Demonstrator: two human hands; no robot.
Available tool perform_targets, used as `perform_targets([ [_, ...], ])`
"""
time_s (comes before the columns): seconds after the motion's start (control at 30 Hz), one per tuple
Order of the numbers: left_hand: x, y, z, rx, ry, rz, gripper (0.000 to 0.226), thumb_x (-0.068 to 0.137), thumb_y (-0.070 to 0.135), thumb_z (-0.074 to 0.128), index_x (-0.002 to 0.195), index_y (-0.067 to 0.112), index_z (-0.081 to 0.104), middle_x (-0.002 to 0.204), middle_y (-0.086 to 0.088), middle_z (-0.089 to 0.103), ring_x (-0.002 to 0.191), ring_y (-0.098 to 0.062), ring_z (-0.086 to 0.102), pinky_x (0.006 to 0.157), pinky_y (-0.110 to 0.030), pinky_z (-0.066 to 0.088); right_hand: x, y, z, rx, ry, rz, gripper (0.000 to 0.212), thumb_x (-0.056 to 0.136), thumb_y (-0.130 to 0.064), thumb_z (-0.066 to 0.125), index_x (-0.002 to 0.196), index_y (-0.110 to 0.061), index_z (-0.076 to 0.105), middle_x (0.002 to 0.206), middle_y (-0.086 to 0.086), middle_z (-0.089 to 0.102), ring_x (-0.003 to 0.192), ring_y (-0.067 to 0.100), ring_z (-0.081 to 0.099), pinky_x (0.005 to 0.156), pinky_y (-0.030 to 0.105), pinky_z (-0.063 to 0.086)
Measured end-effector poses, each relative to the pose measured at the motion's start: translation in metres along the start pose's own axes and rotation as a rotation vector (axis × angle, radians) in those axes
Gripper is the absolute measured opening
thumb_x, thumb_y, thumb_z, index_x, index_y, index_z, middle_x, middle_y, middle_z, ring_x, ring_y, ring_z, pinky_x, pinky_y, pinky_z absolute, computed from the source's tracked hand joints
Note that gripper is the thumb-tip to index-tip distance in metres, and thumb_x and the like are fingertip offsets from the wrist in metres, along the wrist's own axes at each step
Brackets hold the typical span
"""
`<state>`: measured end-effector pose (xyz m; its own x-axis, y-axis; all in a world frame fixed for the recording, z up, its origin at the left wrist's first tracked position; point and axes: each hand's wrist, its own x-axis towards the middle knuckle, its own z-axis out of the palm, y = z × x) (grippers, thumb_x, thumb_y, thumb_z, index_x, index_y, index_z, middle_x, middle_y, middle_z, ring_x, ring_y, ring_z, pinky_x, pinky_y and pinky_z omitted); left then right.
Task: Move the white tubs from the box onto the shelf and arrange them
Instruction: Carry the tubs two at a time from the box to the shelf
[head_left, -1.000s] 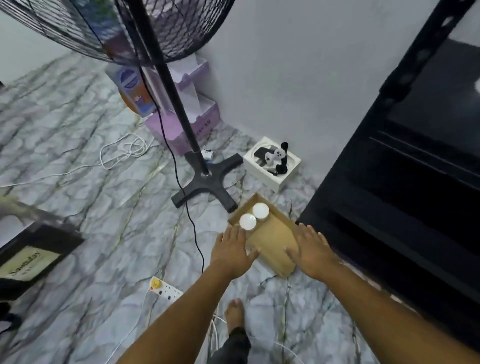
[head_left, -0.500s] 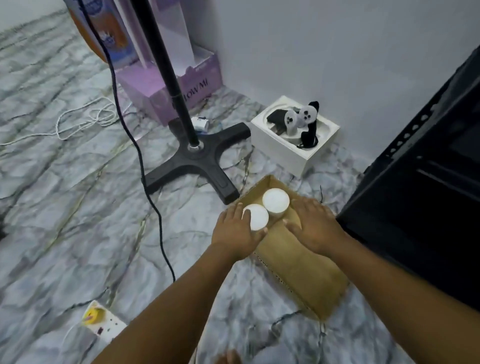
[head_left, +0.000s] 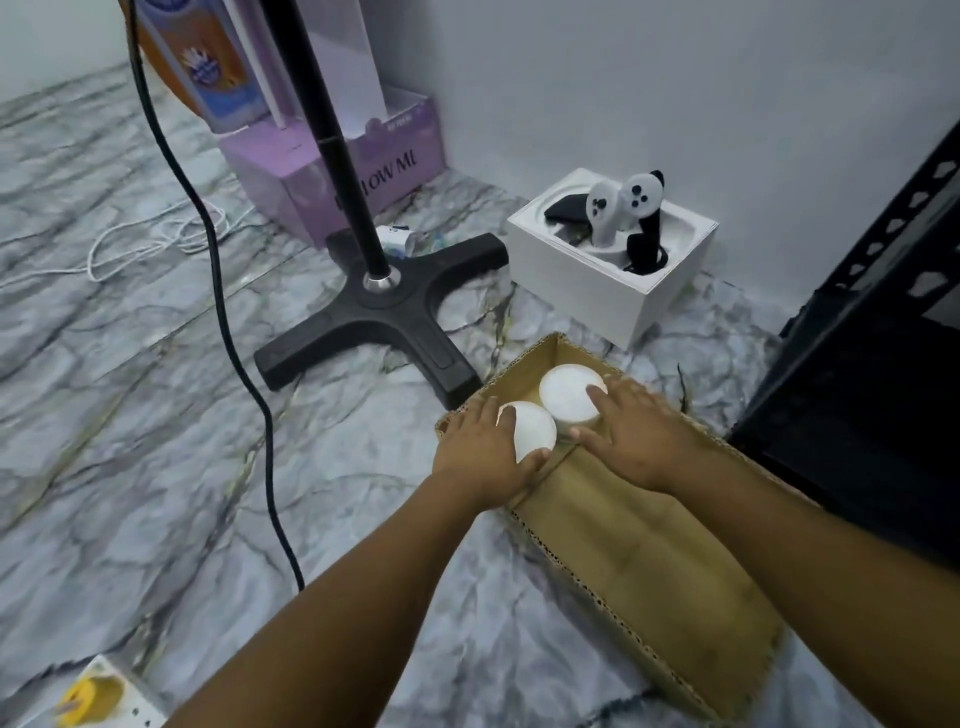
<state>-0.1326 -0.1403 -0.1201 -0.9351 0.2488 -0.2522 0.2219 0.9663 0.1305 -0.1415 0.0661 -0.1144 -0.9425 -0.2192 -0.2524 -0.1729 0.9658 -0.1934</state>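
Two white tubs with round lids stand side by side at the far end of a shallow cardboard box (head_left: 644, 561) on the marble floor. My left hand (head_left: 485, 457) wraps around the nearer tub (head_left: 535, 434), fingers on its left side and thumb at its near edge. My right hand (head_left: 631, 434) closes around the farther tub (head_left: 569, 392), with fingers over its right rim and the thumb at its near side. The black shelf (head_left: 878, 374) stands just right of the box.
A black fan stand with a cross base (head_left: 384, 317) and its cable (head_left: 228, 332) sit left of the box. A white box with controllers (head_left: 613, 249) lies behind it, a purple box (head_left: 332, 166) farther back. A power strip (head_left: 98, 696) is at bottom left.
The view has come down closer to the box. Both hands slid forward from the box's edges and now grip the two tubs.
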Motion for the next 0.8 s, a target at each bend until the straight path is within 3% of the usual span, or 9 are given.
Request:
perform_targets([
  [0.37,0.021,0.002,0.034,-0.083,-0.027,-0.007,0.089,0.082,0.064,0.056,0.149,0.019,0.017,0.159,-0.011,0.012,0.146,-0.03,0.012,0.117,-0.043,0.021,0.054,0.014,0.015,-0.044,-0.05,-0.08,0.09,0.084,-0.056,0.055,0.152,-0.023,0.007,0.161,0.007,0.001,0.148,0.026,0.003,0.118,0.042,0.007],
  [0.6,0.041,0.002,0.047,-0.134,-0.011,-0.049,0.094,0.079,0.061,0.061,0.15,0.024,0.012,0.159,-0.012,0.01,0.143,-0.032,0.017,0.111,-0.046,0.028,0.087,0.009,0.015,-0.078,-0.122,-0.118,0.098,0.079,-0.053,0.064,0.152,-0.03,0.002,0.161,0.006,-0.006,0.147,0.031,-0.003,0.119,0.048,0.008],
  [0.7,0.042,0.004,0.052,-0.152,0.028,-0.055,0.089,0.08,0.059,0.061,0.149,0.023,0.018,0.153,-0.011,0.019,0.135,-0.031,0.028,0.103,-0.043,0.034,0.088,0.01,0.022,-0.085,-0.115,-0.113,0.092,0.082,-0.062,0.056,0.152,-0.029,0.006,0.16,0.009,0.001,0.146,0.033,0.004,0.118,0.048,0.008],
  [0.8,0.041,0.004,0.053,-0.203,0.053,-0.058,0.087,0.078,0.056,0.065,0.147,0.023,0.023,0.145,-0.009,0.027,0.127,-0.03,0.034,0.097,-0.041,0.039,0.082,0.011,0.024,-0.034,-0.081,-0.086,0.091,0.079,-0.06,0.061,0.15,-0.027,0.014,0.154,0.013,0.013,0.142,0.035,0.014,0.116,0.047,0.02],
])
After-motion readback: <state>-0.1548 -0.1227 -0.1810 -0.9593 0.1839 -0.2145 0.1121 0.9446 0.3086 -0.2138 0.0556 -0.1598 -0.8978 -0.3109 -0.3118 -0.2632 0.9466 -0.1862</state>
